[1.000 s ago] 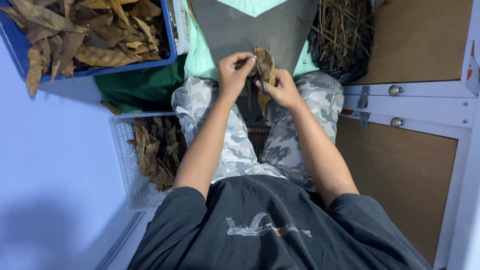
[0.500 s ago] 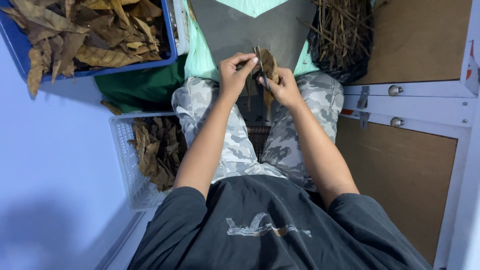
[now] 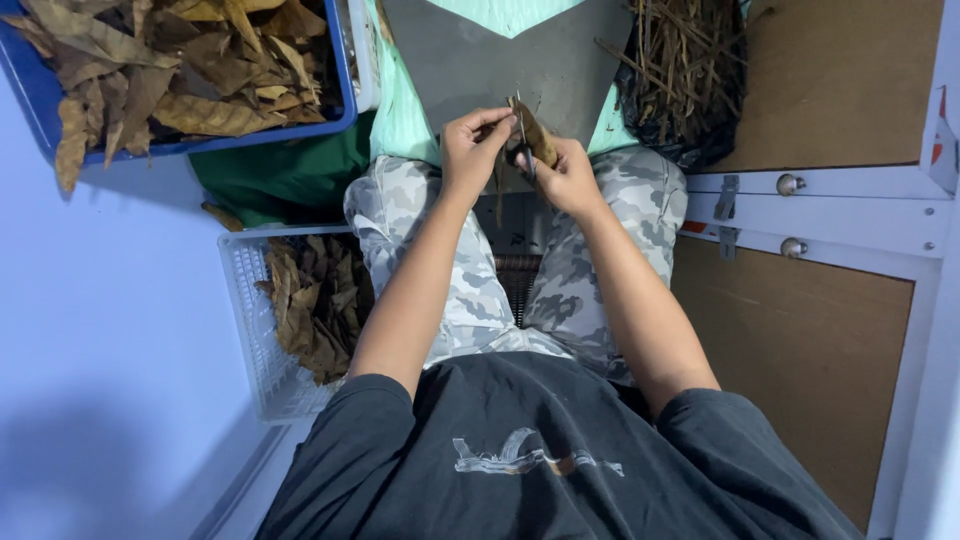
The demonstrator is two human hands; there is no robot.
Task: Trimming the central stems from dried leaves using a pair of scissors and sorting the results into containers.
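Both my hands meet above my knees, over a grey board (image 3: 470,60). My left hand (image 3: 468,152) pinches the top of a dry brown leaf (image 3: 538,132) between thumb and fingers. A thin strip of the leaf (image 3: 498,196) hangs down between my hands. My right hand (image 3: 572,178) grips what looks like small dark-handled scissors (image 3: 519,150), the blade pointing up against the leaf. Part of the leaf is hidden behind my fingers.
A blue crate (image 3: 345,85) of dry leaves stands at the upper left. A white basket (image 3: 245,330) with leaf pieces sits by my left leg. A black bag of thin stems (image 3: 680,70) lies at the upper right. White-framed brown panels (image 3: 800,330) close off the right side.
My hands have stayed in place. The leaf has tilted a little and sits lower between my fingers, with the strip still hanging below.
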